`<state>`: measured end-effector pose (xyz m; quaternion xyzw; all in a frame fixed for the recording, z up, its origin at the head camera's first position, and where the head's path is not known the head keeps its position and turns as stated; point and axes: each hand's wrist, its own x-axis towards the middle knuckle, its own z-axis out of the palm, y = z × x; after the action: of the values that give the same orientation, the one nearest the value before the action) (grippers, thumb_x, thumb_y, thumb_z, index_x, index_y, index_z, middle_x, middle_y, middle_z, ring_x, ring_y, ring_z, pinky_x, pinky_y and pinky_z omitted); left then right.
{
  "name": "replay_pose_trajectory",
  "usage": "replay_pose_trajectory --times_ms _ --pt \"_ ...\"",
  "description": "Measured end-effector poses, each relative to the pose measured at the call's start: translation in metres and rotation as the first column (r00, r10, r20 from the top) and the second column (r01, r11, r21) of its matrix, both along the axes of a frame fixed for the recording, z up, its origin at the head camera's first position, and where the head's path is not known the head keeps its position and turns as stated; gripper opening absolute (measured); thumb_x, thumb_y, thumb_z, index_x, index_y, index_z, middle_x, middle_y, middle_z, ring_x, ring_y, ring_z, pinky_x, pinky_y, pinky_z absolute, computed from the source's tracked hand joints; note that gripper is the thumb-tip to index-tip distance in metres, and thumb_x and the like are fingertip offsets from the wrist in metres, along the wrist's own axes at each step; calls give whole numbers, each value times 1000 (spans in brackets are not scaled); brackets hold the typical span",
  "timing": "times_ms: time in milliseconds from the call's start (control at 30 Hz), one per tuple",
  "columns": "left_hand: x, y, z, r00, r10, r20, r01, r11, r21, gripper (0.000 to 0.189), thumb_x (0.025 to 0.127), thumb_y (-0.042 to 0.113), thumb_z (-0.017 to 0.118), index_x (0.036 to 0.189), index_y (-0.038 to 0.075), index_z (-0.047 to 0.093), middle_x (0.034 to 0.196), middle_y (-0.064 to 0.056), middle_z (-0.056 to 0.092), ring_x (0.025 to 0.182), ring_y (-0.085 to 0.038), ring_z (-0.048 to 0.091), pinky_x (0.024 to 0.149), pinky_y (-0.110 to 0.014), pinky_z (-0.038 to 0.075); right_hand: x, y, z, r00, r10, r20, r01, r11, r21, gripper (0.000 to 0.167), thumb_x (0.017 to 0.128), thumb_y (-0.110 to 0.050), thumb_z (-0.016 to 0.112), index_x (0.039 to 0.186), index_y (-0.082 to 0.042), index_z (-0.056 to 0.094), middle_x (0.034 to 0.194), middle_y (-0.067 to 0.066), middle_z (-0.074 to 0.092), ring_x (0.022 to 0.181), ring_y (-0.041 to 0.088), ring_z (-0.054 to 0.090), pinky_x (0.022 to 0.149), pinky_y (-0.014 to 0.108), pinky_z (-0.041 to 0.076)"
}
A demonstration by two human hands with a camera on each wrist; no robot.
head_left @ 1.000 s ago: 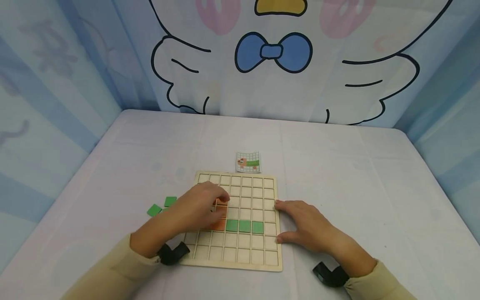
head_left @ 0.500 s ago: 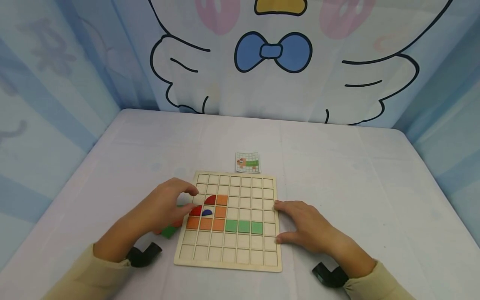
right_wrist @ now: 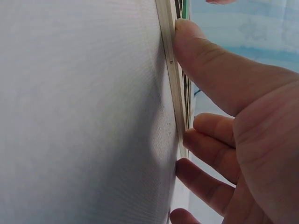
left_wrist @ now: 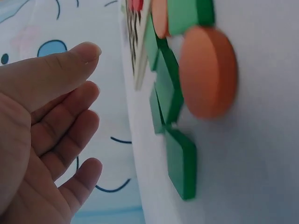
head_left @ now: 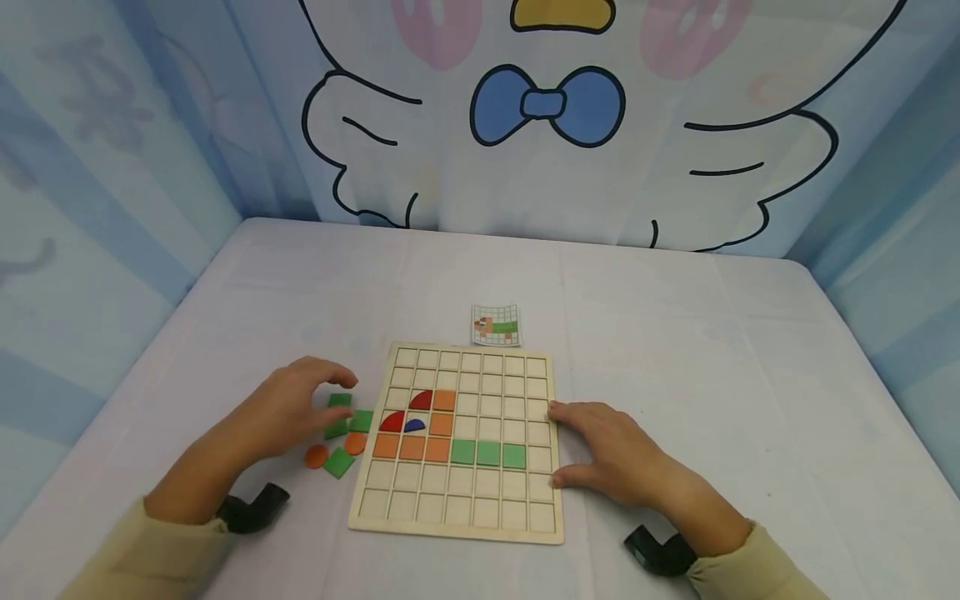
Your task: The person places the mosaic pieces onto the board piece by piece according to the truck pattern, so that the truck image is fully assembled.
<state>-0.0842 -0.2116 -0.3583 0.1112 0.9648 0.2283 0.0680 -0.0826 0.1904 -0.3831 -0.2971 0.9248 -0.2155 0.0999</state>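
Observation:
My left hand (head_left: 288,408) hovers over loose tiles left of the wooden grid board (head_left: 457,532), its fingers relaxed and holding nothing. Under and beside it lie several green square tiles (head_left: 339,462) and two orange round tiles (head_left: 317,456); the left wrist view shows a green tile (left_wrist: 180,163) below the fingertips. On the board sit a row of three green squares (head_left: 488,452), several orange squares (head_left: 412,447), two red curved pieces (head_left: 422,400) and a blue half-round piece (head_left: 414,425). My right hand (head_left: 618,450) touches the board's right edge with thumb and fingertips.
A small picture card (head_left: 496,325) with a gridded orange and green figure lies just behind the board. White cloth (head_left: 735,375) covers the table. Printed curtains (head_left: 547,183) stand at its back and sides.
My left hand has drawn back leftward from the board to above the loose tiles, uncovering the red, blue and orange pieces. My right hand has stayed at the board's edge.

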Motion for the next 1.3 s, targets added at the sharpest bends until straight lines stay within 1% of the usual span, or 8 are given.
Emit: replay_pose_trajectory --times_ms 167,267,433,633,800,967,1200,1300 --pt "-5 -11 -5 998 29 48 -27 999 -27 37 87 16 79 121 6 69 120 -15 65 115 -37 55 96 -55 48 0 0 0 1000 -5 4 5 1000 5 75 82 -44 80 139 -3 55 142 14 55 129 38 50 102 57 39" --pt "-8 -15 -7 997 40 69 -37 998 -44 34 88 15 78 119 4 69 117 -15 66 112 -37 57 94 -55 48 0 0 0 1000 -5 0 5 1000 7 75 82 -45 80 139 -3 55 142 14 55 129 37 50 102 57 39" --pt "-11 -20 -9 995 34 89 -29 998 -59 29 88 13 77 114 3 70 109 -13 69 103 -34 60 90 -52 51 0 0 -1 1000 -1 -3 1 1000 7 75 82 -44 81 139 -3 55 141 14 55 128 38 51 102 57 40" --pt "-14 -22 -12 993 25 118 -17 997 -73 28 88 12 77 113 1 70 108 -14 69 101 -33 61 88 -52 51 -1 0 -1 1000 -2 2 2 1000 7 75 82 -44 81 139 -3 54 142 14 55 128 38 51 102 57 39" --pt "-15 -22 -13 992 21 123 -11 997 -79 28 88 10 76 113 0 70 108 -13 70 101 -33 61 89 -52 51 -1 -1 -1 1000 -8 5 8 1000 11 75 82 -43 81 139 -3 55 142 14 54 129 37 50 103 57 39" --pt "-15 -21 -14 992 28 119 -18 996 -84 29 87 9 77 114 0 70 109 -14 69 102 -34 61 91 -53 50 -1 -1 0 1000 -9 6 9 1000 13 75 82 -43 81 139 -3 55 142 14 55 128 37 51 103 57 39" --pt "-16 -21 -14 995 20 96 -10 995 -99 30 87 13 78 112 0 70 107 -13 69 101 -34 60 91 -53 49 0 -1 0 1000 -8 3 8 1000 14 75 82 -43 81 139 -3 55 142 14 55 128 37 51 102 57 39" --pt "-17 -21 -14 995 19 97 -10 995 -98 32 86 14 79 113 -1 70 107 -13 69 101 -34 59 90 -53 49 0 -1 -1 1000 -6 -1 6 1000 15 75 82 -43 81 139 -3 55 142 14 55 128 37 51 102 57 40"
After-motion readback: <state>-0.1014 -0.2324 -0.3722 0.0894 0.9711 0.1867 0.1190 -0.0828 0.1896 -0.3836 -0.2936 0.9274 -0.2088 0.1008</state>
